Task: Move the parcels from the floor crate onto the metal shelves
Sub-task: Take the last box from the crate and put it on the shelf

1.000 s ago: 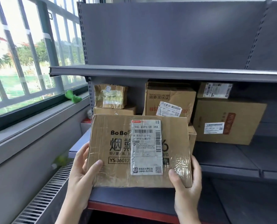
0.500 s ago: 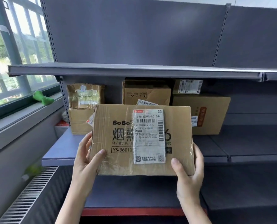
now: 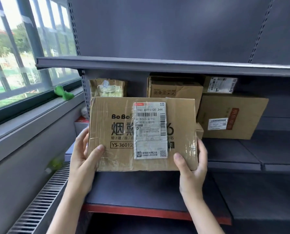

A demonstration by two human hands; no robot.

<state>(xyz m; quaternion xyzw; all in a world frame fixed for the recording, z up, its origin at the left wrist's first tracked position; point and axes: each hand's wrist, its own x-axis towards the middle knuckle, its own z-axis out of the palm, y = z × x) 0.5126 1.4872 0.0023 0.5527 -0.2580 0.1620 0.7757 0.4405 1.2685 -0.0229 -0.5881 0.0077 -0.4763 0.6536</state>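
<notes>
Two hands grip one cardboard parcel (image 3: 124,134) in mid-air, label facing you. Your left hand (image 3: 83,159) clasps its lower left edge, thumb on the front; your right hand (image 3: 193,166) clasps the lower right corner likewise. It hangs before the middle metal shelf (image 3: 234,159), where other boxes (image 3: 232,115) stand.
</notes>
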